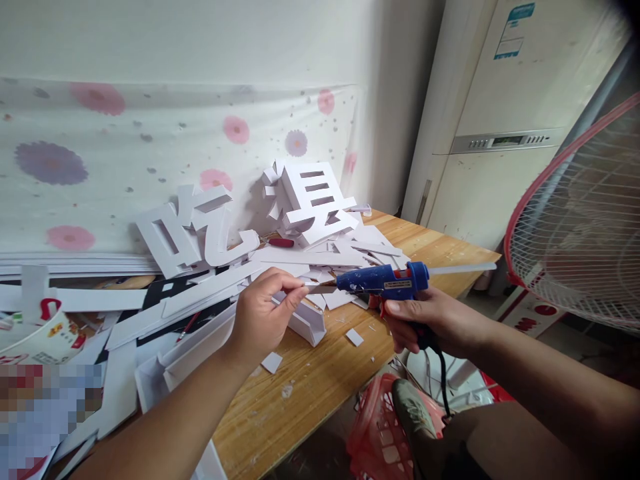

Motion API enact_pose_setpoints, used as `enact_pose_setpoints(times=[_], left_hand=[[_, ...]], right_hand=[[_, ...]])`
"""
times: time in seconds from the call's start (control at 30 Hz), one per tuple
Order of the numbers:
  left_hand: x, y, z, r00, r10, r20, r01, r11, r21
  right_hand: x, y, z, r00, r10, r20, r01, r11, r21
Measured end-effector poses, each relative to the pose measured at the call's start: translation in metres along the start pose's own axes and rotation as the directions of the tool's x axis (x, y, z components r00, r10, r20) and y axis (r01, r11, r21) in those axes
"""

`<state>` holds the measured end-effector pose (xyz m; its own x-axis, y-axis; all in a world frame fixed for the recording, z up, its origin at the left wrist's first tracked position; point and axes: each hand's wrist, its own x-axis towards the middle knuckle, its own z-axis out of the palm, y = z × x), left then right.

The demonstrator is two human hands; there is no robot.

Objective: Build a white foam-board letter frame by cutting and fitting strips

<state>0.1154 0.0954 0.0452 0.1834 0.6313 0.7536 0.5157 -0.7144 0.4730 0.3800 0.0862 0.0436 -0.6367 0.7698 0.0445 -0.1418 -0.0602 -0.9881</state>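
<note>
My right hand [417,319] is wrapped round the handle of a blue glue gun [380,281], and a long pale glue stick [463,269] sticks out of its back end. Between the thumb and fingertips of my left hand [267,313] is a small white foam board piece [320,289], pinched at one end. The gun's nozzle points left and is at or very near that piece; whether they touch I cannot tell. Below my left hand a white folded channel piece [309,321] lies on the wooden table [320,407].
White built-up letter shapes [315,200] lean at the back against a flowered sheet [175,133]. Scraps, strips and a red-handled tool [280,243] lie before them. A printed paper bucket [43,333] is at left. A fan [575,220] and fridge [515,100] stand right; a red basket [375,427] sits below.
</note>
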Motion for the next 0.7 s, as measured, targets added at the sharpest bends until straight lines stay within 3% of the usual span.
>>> enact_pose_setpoints(times=[0.2, 0.53, 0.7], left_hand=[[0.0011, -0.0007, 0.0003, 0.999, -0.031, -0.024, 0.032, 0.999, 0.012], [0.0003, -0.0016, -0.0014, 0.997, -0.061, -0.05, 0.062, 0.998, 0.015], [0.0003, -0.0009, -0.0017, 0.996, -0.069, -0.051, 0.07, 0.997, 0.019]], right_hand=[[-0.0016, -0.0076, 0.0018, 0.998, 0.019, 0.062, -0.03, 0.983, 0.18], [0.0004, -0.009, -0.003, 0.994, -0.08, 0.076, 0.072, 0.991, 0.111], [-0.0002, -0.0077, -0.002, 0.993, -0.117, 0.022, 0.112, 0.983, 0.144]])
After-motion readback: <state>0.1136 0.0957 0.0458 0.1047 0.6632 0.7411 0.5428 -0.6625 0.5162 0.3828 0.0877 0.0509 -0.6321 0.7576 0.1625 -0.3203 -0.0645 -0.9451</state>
